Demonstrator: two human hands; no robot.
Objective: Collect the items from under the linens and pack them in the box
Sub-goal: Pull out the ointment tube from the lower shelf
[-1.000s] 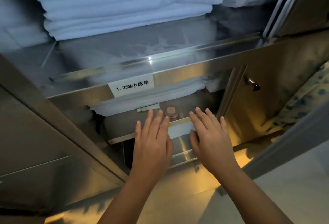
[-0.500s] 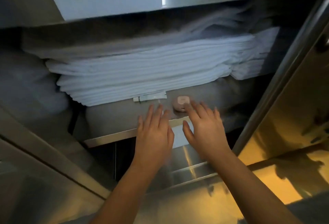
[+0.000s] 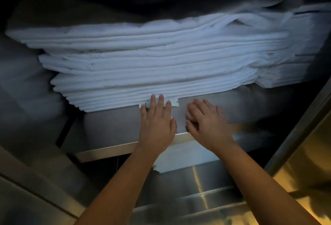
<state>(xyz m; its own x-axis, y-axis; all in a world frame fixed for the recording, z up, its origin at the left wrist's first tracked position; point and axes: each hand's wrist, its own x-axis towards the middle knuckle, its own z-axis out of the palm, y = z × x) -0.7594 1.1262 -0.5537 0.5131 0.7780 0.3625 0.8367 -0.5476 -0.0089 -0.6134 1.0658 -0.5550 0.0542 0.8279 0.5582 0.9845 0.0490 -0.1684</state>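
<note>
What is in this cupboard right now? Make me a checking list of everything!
Surface: steel shelf, under the stack.
Job's things: folded white linens, stacked; flat white packet poking out underneath; small pink item beside it.
Clutter: nothing seen.
Grips: left hand flat, fingertips at the packet; right hand over the pink item, hold unclear.
Cables: nothing seen.
Surroundings: white label on shelf edge; steel cupboard frame.

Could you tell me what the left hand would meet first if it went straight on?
The left hand would probably meet the linen stack first, just beyond the white packet under its fingertips; depth unclear.
</note>
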